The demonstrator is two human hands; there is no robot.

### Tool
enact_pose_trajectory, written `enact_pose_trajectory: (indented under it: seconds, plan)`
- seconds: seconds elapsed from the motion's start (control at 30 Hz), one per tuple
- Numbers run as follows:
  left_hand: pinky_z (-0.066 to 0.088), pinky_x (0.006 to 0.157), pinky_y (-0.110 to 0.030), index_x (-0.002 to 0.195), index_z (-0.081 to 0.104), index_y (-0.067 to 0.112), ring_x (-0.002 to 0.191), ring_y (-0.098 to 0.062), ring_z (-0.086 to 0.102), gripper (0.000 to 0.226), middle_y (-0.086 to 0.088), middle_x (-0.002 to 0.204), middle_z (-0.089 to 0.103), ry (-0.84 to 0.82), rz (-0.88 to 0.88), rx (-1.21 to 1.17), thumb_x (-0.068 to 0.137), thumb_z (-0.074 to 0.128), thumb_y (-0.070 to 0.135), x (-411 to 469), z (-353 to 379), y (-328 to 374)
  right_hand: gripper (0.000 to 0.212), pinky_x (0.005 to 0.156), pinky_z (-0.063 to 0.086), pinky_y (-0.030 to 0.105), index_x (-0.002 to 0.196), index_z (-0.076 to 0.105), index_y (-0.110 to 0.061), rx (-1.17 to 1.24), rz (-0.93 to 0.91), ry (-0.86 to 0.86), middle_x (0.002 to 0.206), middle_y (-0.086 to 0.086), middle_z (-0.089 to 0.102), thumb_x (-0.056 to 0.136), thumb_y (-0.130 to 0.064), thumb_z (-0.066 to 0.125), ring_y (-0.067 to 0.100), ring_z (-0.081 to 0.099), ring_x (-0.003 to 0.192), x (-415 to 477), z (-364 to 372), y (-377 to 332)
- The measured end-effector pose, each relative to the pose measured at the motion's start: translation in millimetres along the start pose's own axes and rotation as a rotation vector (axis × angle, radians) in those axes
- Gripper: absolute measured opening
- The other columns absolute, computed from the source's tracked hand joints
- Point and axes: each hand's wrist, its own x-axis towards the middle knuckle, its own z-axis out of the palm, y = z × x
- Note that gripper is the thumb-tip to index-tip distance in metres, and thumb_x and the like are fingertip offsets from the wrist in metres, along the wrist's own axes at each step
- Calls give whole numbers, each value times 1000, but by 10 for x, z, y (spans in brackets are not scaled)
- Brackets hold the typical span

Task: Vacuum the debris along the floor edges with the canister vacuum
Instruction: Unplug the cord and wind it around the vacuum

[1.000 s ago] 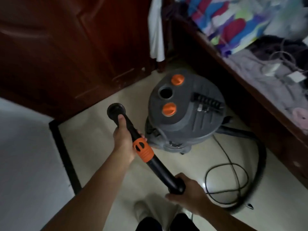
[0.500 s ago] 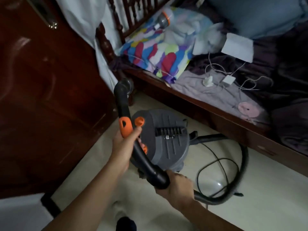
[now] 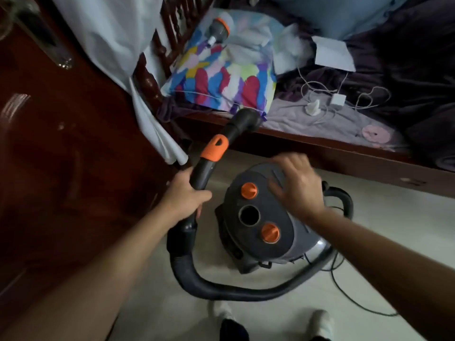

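Off the black ribbed hose (image 3: 221,290), the right hand (image 3: 298,185) spread loose-fingered over the grey, orange-knobbed canister vacuum (image 3: 258,225) on the floor. The left hand (image 3: 187,195) kept gripping the raised black, orange-collared wand (image 3: 214,150). Edge cleaning had apparently not begun.

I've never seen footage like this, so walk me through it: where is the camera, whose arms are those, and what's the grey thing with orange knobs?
The camera sits on a person's head, looking down, so the arms are theirs. The left hand grips the black wand of a hose. The right hand, fingers spread and blurred, is over the grey thing, a canister vacuum; whether it touches is unclear. The vacuum stands on a pale floor beside a bed, where a pillow and a charger lie.
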Motion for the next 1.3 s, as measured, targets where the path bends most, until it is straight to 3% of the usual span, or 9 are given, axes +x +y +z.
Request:
enact_pose_trajectory:
  seconds: [0.13, 0.2, 0.27, 0.37, 0.53, 0.77, 0.93, 1.1, 1.3]
  plan:
    - [42, 40, -30, 86, 55, 16, 36, -18, 53, 28, 4, 43, 51, -316, 145, 312, 64, 69, 8, 239, -260, 245, 79, 107, 33, 54, 136, 54, -17, -237, -163, -79, 145, 15, 46, 61, -26, 79, 38, 37, 137, 531, -64, -310]
    - [42, 39, -27, 93, 58, 17, 36, -11, 54, 31, 5, 49, 55, -462, 188, 424, 66, 70, 8, 341, -278, 405, 65, 111, 27, 51, 127, 60, -17, -288, -182, -215, 132, 12, 58, 65, -27, 77, 35, 46, 131, 639, -39, -389]
    - [43, 41, -28, 89, 59, 19, 37, -10, 55, 28, 5, 56, 55, -518, 224, 467, 66, 71, 10, 423, -268, 513, 37, 88, 39, 40, 105, 62, -18, -239, -122, -280, 100, 6, 68, 72, -30, 72, 34, 63, 102, 671, -22, -408]
    - [51, 48, -34, 79, 60, 22, 48, -16, 62, 20, 7, 58, 58, -497, 244, 412, 68, 76, 18, 529, -256, 486, 28, 61, 33, 33, 91, 58, -24, -209, 6, -255, 81, 2, 67, 73, -40, 71, 35, 64, 79, 630, -2, -299]
    - [51, 71, -34, 92, 59, 34, 82, -7, 61, 40, 12, 88, 65, -245, 343, 460, 62, 79, 49, 841, -301, 57, 27, 66, 37, 33, 90, 60, -31, -154, 360, -219, 77, -4, 62, 69, -41, 72, 30, 63, 81, 350, 13, 154]
    - [50, 69, -30, 109, 58, 20, 95, -24, 65, 42, 2, 94, 65, 69, -106, -9, 73, 79, 17, 1048, 217, -782, 37, 65, 46, 30, 88, 62, -40, 133, 891, -37, 67, -12, 62, 53, -44, 74, 10, 59, 60, 84, -172, 1001]
    - [44, 73, -36, 116, 47, 22, 92, -31, 59, 52, 2, 92, 58, 58, 192, 399, 71, 72, 12, 1511, 559, -249, 32, 71, 60, 48, 88, 69, -16, 315, 1126, -70, 78, 15, 70, 61, -26, 83, 34, 69, 71, -354, -262, 1622]
    - [48, 82, -48, 138, 41, 25, 110, -38, 55, 70, -12, 127, 54, -37, 552, 863, 76, 71, 10, 2031, 903, 516, 26, 40, 47, 20, 102, 65, 1, 533, 1254, -93, 71, 12, 66, 79, -1, 76, 18, 63, 53, -845, -235, 2016]
    - [49, 84, -45, 141, 41, 21, 111, -36, 57, 71, -12, 134, 53, -292, 607, 1023, 78, 68, 7, 2288, 1564, 841, 24, 53, 51, 26, 95, 66, -1, 643, 1304, -87, 74, 13, 70, 80, -14, 78, 25, 67, 67, -1071, -332, 2424]
